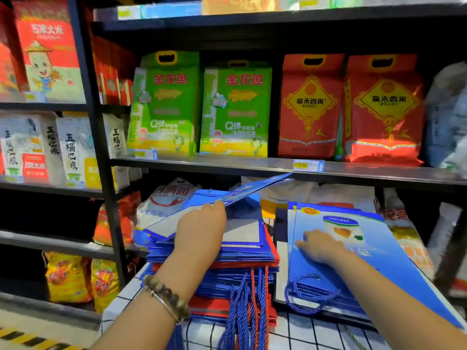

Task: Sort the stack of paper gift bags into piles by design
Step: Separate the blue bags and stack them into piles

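A tall stack of flat blue and red paper gift bags (237,269) lies on a white gridded surface, rope handles hanging toward me. My left hand (202,228) grips the top blue bag (252,192) at its near edge and tilts it up off the stack. To the right lies a smaller pile of blue bags (394,251) printed with a white can and yellow heart. My right hand (319,246) rests flat on that pile's top bag, fingers straight.
The white gridded tabletop (303,332) stands in front of black metal shelving (252,168). Green and red rice bags (235,109) fill the shelf above; more sacks sit behind the piles. A yellow-black floor stripe (30,339) runs at lower left.
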Tool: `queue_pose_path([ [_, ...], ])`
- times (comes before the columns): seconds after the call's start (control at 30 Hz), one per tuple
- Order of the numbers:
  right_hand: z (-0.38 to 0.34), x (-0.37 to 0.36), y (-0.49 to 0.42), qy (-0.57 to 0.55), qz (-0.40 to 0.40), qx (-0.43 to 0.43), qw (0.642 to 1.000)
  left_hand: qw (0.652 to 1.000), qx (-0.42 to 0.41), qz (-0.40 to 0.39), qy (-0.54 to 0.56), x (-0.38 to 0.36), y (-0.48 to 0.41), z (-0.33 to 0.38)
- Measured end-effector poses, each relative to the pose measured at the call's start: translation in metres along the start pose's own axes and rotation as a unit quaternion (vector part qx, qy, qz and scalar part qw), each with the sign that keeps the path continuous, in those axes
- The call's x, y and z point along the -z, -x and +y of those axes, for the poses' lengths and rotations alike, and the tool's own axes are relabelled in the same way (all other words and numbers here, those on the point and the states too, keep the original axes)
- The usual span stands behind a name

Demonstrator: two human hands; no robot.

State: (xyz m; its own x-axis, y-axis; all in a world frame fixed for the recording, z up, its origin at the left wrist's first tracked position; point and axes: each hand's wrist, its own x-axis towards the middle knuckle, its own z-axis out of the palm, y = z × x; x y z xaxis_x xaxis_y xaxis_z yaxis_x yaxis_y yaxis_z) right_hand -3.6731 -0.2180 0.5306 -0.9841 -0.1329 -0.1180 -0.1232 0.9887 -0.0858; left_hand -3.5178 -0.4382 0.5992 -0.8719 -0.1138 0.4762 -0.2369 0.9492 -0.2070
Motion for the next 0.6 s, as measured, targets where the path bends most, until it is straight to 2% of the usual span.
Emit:
queue_pose_path([
  [0.1,-0.004,-0.004,0.000,-0.011,0.008,0.016,1.000,0.999,0.017,0.017,0.041,0.004,0.003,0.001],
  [0.2,0.002,0.019,0.005,-0.062,0.012,0.046,0.997,0.996,-0.001,0.055,0.073,0.005,0.009,0.001],
  [0.3,0.008,0.023,0.013,-0.055,-0.015,0.092,0.994,0.994,-0.007,0.032,0.101,-0.005,0.010,0.005],
  [0.33,0.010,0.018,0.015,-0.057,-0.027,0.096,0.993,0.993,-0.020,0.066,0.099,-0.008,0.009,0.006],
  [0.4,0.010,0.008,0.013,-0.073,-0.015,0.096,0.993,0.991,-0.034,0.077,0.100,-0.010,0.008,0.007],
  [0.43,0.010,0.007,0.011,-0.108,0.010,0.089,0.990,0.988,-0.034,0.099,0.110,-0.014,0.007,0.006],
  [0.47,0.008,0.012,0.008,-0.201,0.049,0.037,0.978,0.985,-0.045,0.119,0.118,-0.016,0.006,0.006],
  [0.5,0.008,0.021,0.004,-0.302,0.083,-0.001,0.950,0.982,-0.053,0.133,0.122,-0.015,0.007,0.004],
  [0.53,0.009,0.028,0.000,-0.453,0.086,-0.022,0.887,0.976,-0.067,0.161,0.129,-0.015,0.006,0.001],
  [0.6,0.011,0.042,-0.001,-0.738,-0.026,-0.042,0.674,0.963,-0.081,0.207,0.153,-0.015,0.007,-0.005],
])
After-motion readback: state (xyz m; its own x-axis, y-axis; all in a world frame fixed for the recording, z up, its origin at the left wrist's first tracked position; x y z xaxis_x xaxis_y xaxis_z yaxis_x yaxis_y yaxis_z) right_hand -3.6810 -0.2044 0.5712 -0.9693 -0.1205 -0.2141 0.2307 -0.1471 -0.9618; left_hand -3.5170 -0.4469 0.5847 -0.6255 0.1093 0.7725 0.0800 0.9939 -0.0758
